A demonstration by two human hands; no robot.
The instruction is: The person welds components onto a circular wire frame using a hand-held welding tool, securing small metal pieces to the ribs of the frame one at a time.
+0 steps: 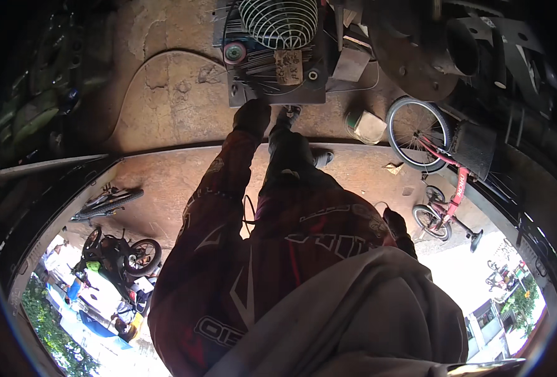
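My left hand (252,118), in a dark glove, reaches forward to the near edge of a dark metal table (310,96). Its fingers are too dark to make out. On the tabletop lie a bundle of thin rods (259,69), a piece of cardboard with handwriting (288,67), a round pinkish disc (234,53) and a small metal ring (313,75). A round wire cage (280,22), like a fan guard, stands at the far side. My right hand (394,221), also dark-gloved, hangs by my right hip with its fingers in shadow; a thin cable loops close to it.
A cable (128,94) curves across the worn floor on the left. Right of the table are a pale container (369,127), a red bicycle (459,188) and large dark metal parts (416,56). A motorcycle (112,261) and another bicycle (108,204) stand behind on the left.
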